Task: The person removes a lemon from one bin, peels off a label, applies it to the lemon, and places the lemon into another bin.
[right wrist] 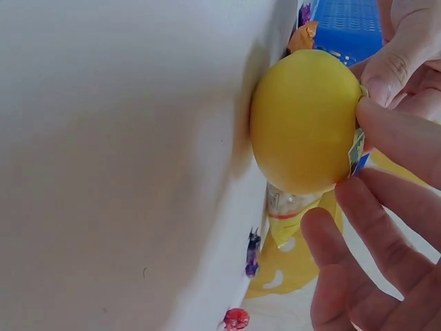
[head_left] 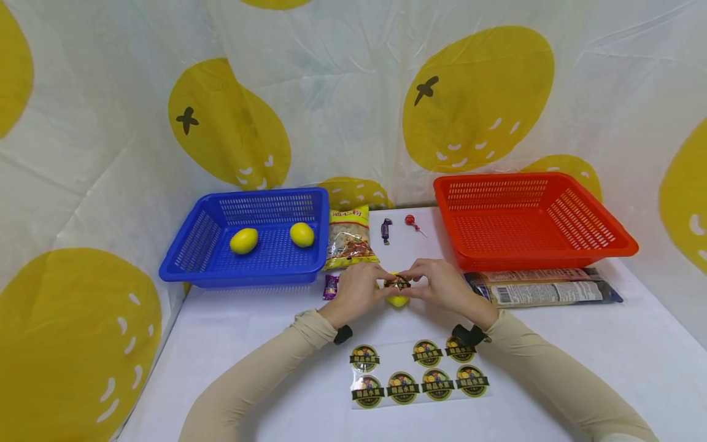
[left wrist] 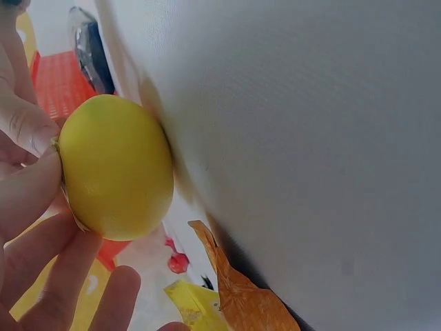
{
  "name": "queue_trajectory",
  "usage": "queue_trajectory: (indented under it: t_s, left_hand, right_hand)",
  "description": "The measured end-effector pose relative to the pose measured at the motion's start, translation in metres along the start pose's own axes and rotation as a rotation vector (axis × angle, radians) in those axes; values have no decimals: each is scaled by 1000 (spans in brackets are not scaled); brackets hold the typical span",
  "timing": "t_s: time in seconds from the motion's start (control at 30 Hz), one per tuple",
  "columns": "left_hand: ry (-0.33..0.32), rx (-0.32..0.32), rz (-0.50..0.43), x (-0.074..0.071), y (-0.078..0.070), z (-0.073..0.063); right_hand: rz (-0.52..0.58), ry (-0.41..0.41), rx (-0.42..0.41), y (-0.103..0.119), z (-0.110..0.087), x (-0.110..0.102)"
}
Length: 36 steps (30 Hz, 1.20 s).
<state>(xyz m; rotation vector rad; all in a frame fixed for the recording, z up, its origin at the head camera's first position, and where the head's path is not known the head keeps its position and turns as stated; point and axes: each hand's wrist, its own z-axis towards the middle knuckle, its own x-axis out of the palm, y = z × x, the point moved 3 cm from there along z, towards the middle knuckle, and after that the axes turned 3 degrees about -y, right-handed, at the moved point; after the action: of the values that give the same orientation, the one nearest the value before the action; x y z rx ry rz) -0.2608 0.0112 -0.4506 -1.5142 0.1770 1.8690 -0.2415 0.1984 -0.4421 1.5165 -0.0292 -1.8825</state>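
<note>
A lemon (head_left: 397,301) rests on the white table between both hands, with a round black-and-gold fruit sticker (head_left: 397,282) on its upper side. From the left, my left hand (head_left: 359,290) pinches the sticker's edge with thumb and forefinger against the lemon. My right hand (head_left: 443,286) does the same at the opposite edge. The right wrist view shows part of the sticker (right wrist: 356,150) standing off the peel, its face mostly hidden by fingers. In front of the wrists lies a clear sheet (head_left: 391,353) with several matching stickers and a gap in its upper row.
A blue basket (head_left: 243,279) holding two lemons stands at left, a red basket (head_left: 541,253) at right. Between them are a yellow macaroni bag (head_left: 349,236), a purple-wrapped candy (head_left: 385,231) and a red lollipop (head_left: 410,220). A long flat package (head_left: 547,288) lies before the red basket.
</note>
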Motion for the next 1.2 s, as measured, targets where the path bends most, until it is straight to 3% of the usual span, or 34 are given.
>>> queue_trajectory:
  t_s: [0.23,0.53,0.73,0.97,1.2]
  left_hand:
    - [11,28,-27,1,2,-2]
    - [-19,-25,-206,3,11,-6]
    - [-45,-17,-179,4,11,-5]
    - [-40,-11,-170,4,10,-4]
    - [-44,-5,-158,5,11,-3]
  right_hand:
    - [2,37,19,-1,0,1]
    - [41,3,30,-4,0,2]
    - [94,-40,39,-6,3,2]
    - [111,-13,-19,-10,5,1]
    - [119,-33,-20,-12,4,1]
